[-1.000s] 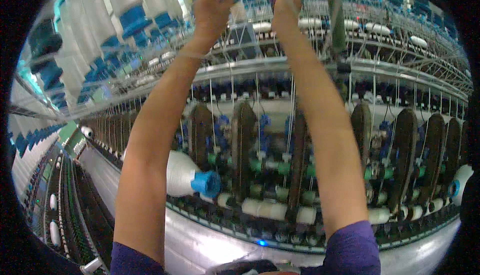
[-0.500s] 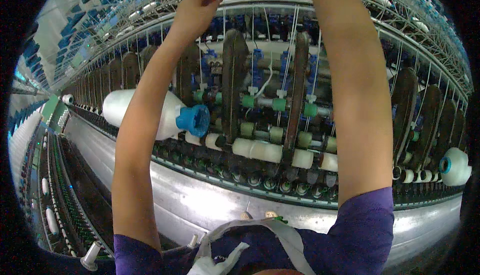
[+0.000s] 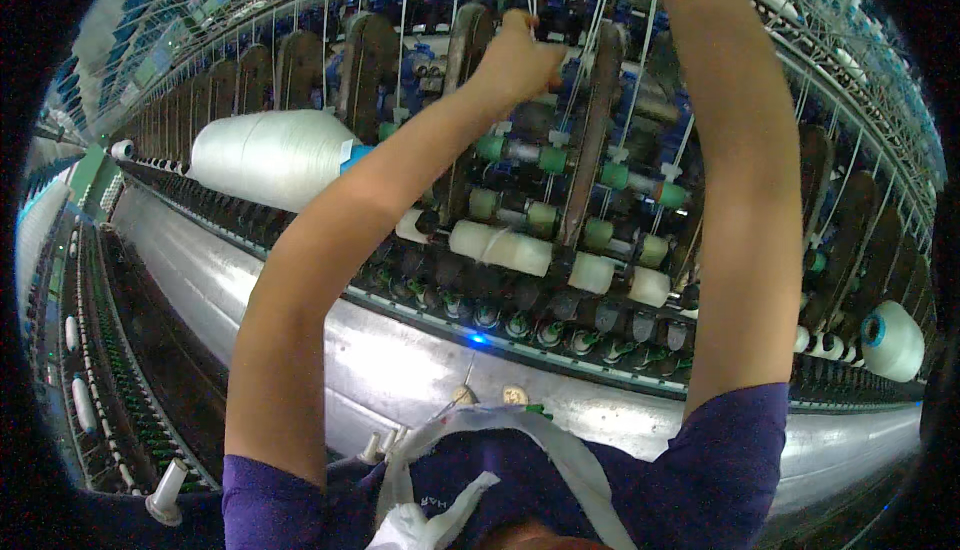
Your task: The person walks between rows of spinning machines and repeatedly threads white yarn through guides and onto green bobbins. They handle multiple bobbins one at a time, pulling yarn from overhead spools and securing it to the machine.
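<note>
White strands (image 3: 588, 45) are hanging far on the machine (image 3: 500, 248), just right of your left hand (image 3: 520, 60), whose fingers are gripping or loose, I cannot tell, your right hand lying out of view.

Textile spinning mill: long spinning frame (image 3: 410, 370), pale rollers (image 3: 500, 249), white thread bobbin (image 3: 265, 158).

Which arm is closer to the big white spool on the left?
Left. The left arm crosses in front of the blue end of the white spool; the right arm is well to the spool's right, its hand out of view.
</note>
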Demonstrator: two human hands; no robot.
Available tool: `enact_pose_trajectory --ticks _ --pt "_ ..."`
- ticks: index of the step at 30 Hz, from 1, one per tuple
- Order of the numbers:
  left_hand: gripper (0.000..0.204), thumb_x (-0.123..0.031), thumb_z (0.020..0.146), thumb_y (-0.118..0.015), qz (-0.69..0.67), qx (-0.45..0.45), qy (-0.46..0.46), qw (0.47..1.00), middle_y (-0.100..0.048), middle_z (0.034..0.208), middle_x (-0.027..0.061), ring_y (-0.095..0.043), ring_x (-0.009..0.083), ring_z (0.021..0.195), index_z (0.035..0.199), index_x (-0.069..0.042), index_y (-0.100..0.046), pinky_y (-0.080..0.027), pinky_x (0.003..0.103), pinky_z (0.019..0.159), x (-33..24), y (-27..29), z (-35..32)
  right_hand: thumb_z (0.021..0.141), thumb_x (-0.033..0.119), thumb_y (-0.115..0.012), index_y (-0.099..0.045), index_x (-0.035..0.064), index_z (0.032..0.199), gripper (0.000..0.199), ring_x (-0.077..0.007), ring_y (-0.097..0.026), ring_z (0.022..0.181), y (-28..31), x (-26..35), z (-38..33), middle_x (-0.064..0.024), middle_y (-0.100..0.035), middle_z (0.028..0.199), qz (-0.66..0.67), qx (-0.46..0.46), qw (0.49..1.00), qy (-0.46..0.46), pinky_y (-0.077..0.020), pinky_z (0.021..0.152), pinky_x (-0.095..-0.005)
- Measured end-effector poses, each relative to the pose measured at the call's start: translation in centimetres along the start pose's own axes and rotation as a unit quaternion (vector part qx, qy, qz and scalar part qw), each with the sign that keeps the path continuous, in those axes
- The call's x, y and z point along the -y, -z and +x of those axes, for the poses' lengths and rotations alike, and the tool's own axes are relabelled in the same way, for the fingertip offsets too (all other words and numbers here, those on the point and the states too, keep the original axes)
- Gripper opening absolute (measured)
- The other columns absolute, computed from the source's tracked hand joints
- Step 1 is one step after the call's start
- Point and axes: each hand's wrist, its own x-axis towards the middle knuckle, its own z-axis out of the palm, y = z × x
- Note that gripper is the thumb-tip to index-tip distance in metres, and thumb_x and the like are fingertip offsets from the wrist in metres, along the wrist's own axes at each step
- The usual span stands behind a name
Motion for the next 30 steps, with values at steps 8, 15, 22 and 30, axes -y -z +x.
enact_pose_trajectory --ticks 8,15,22,30 --pt "0.051 -0.013 0.077 -0.062 0.180 -0.117 -0.163 0.963 -0.039 0.127 0.0204 -0.055 0.0298 0.099 0.122 -0.002 -0.041 -0.047 0.035 0.083 2.4 -0.7 -1.8 0.081 0.014 -0.049 -0.057 -0.0042 0.080 0.020 -0.0316 -0.052 0.061 4.2 2.8 -9.7 -0.0185 -0.056 0.074 0.300 -0.008 0.954 0.019 -0.0424 0.059 -0.0427" --pt "0.037 -0.009 0.078 -0.056 0.186 -0.217 -0.299 0.911 -0.035 0.131 0.0213 -0.051 0.0406 0.101 0.112 -0.003 -0.045 -0.044 0.044 0.082 1.6 -2.5 2.9 0.081 0.014 -0.051 -0.057 -0.0036 0.076 0.019 -0.0247 -0.050 0.056 4.7 2.1 -13.0 -0.0147 -0.053 0.064 0.318 0.132 0.938 0.027 -0.0419 0.055 -0.0395" --pt "0.024 -0.009 0.077 -0.056 0.117 -0.124 -0.173 0.970 -0.056 0.104 0.0185 -0.056 0.0368 0.091 0.099 -0.002 -0.052 -0.045 0.043 0.076 1.7 -3.9 1.5 0.080 0.018 -0.052 -0.062 0.0028 0.094 0.023 -0.0242 -0.061 0.074 1.3 -0.5 -15.7 -0.0137 -0.062 0.085 0.325 0.081 0.938 0.088 -0.0476 0.066 -0.0325" --pt "0.039 -0.009 0.077 -0.057 0.194 -0.226 -0.243 0.923 -0.037 0.126 0.0232 -0.055 0.0403 0.088 0.113 -0.006 -0.043 -0.046 0.046 0.076 2.6 -3.7 3.8 0.079 0.014 -0.051 -0.062 0.0032 0.094 0.021 -0.0302 -0.060 0.077 -1.2 -1.2 -15.8 -0.0143 -0.061 0.084 0.231 0.094 0.959 0.132 -0.0468 0.070 -0.0364"
